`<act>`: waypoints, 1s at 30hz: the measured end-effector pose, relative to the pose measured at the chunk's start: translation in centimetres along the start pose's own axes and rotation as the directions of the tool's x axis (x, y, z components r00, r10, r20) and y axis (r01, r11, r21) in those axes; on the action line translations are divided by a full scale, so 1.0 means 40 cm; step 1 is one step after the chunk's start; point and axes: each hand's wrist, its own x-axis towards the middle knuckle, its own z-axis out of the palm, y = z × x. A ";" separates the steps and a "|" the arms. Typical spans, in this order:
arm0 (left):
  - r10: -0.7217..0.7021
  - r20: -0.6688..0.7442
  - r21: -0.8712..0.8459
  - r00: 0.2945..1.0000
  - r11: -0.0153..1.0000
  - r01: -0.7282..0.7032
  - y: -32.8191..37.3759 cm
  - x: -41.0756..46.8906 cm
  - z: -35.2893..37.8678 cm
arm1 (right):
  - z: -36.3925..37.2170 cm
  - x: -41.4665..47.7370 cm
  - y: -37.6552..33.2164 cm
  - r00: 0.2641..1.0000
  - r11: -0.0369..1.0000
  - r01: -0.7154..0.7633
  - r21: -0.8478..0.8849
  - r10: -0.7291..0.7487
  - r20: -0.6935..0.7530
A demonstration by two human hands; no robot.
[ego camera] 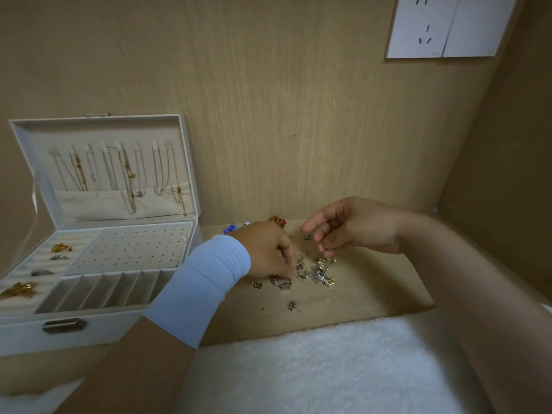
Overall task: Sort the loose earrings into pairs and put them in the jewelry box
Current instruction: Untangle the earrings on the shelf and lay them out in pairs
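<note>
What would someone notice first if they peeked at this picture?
Probably the glittery heap of small silver and gold earrings in the middle of the pale wooden shelf, with the left hand dipping its curled fingers into it and the right hand just above. Next comes the open white jewelry box on the left, where thin chain necklaces hang inside its raised lid.

One box (98, 325) stands at the left. Its ring rolls hold four pieces (61, 248), two gold and two silver, and at least six slots (101, 289) show in its near row. There is a left hand (268, 252) and a right hand (355, 225). The earrings (316, 271) are heaped too densely to count. Three strays (294, 305) lie nearer, and at least three coloured pieces (230, 229) lie farther. There are two wall plates (418, 25) and one towel (313, 369).
</note>
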 end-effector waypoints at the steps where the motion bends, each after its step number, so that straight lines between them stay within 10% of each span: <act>1: 0.008 -0.024 0.002 1.000 1.000 -0.008 0.002 0.001 -0.002 | -0.001 0.000 0.000 1.000 1.000 -0.001 0.003 0.001 -0.005; 19: 0.046 -0.224 -0.248 0.973 0.963 -0.103 -0.038 0.028 0.017 | -0.003 0.003 0.000 0.985 0.999 -0.036 0.024 0.040 -0.166; 30: 0.061 -0.081 -0.345 0.995 0.935 -0.086 -0.033 0.025 0.011 | -0.025 0.000 -0.021 0.845 0.961 0.259 0.091 -0.180 -0.504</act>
